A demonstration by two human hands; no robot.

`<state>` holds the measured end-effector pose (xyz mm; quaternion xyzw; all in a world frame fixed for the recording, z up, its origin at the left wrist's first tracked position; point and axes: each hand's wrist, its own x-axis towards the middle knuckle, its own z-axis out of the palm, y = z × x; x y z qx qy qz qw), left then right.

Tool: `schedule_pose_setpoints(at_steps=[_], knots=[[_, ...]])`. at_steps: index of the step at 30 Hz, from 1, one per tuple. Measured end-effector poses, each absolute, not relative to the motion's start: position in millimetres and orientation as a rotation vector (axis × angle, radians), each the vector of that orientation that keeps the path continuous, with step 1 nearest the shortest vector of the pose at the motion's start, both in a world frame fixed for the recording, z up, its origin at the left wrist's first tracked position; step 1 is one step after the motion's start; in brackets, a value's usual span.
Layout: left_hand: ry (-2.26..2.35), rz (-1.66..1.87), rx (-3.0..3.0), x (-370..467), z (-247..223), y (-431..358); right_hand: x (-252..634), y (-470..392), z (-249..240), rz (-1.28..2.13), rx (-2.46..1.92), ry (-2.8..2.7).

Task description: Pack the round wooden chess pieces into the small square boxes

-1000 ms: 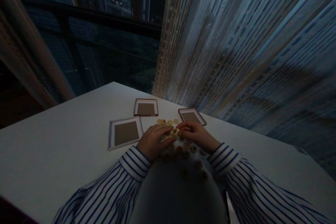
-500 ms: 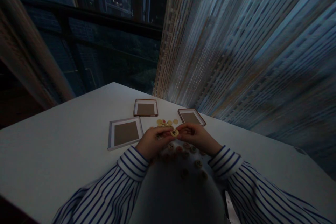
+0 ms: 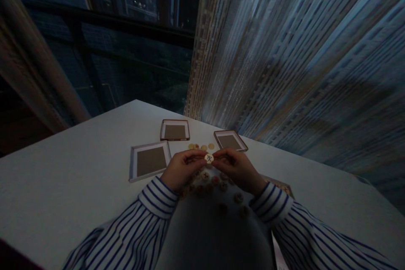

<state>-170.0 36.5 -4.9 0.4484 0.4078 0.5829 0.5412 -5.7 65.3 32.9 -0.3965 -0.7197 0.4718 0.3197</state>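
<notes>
A round pale Chinese chess piece (image 3: 209, 158) with a dark character faces me, raised above the table. My left hand (image 3: 183, 168) pinches its left edge, and my right hand (image 3: 238, 168) pinches the right edge. Below and between the hands lie several more chess pieces (image 3: 205, 176), some marked in red and some in black; the nearer ones sit in shadow. Just beyond my fingertips, a few yellowish pieces (image 3: 211, 146) rest on the white table (image 3: 95, 156). My hands and wrists hide part of the pile.
Three shallow box parts with brownish-grey bottoms stand around the pieces: one at left (image 3: 150, 161), one at the back (image 3: 175, 130), one at back right (image 3: 230, 140). By my right wrist, another box (image 3: 286, 187) with pieces is partly covered. A string curtain (image 3: 253, 71) hangs behind the table.
The piece between my hands has turned, so its character now sits at another angle and looks brighter. My right wrist has shifted slightly, and the box with pieces beside it now shows.
</notes>
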Motion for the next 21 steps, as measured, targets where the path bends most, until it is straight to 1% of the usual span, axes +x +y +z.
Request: schedule_pose_setpoints(at_steps=[4, 9, 21], knots=[[1.042, 1.371, 1.093, -171.5, -3.9, 35.4, -7.2, 62.5, 29.0, 1.183, -1.028, -1.934], [1.014, 1.386, 1.061, -171.7, -1.2, 35.5, -9.6, 59.4, 29.3, 1.127, -1.017, -1.998], [1.047, 1.385, 1.102, -170.5, -5.8, 37.2, -12.1, 59.8, 28.1, 1.238, -1.043, -1.904]])
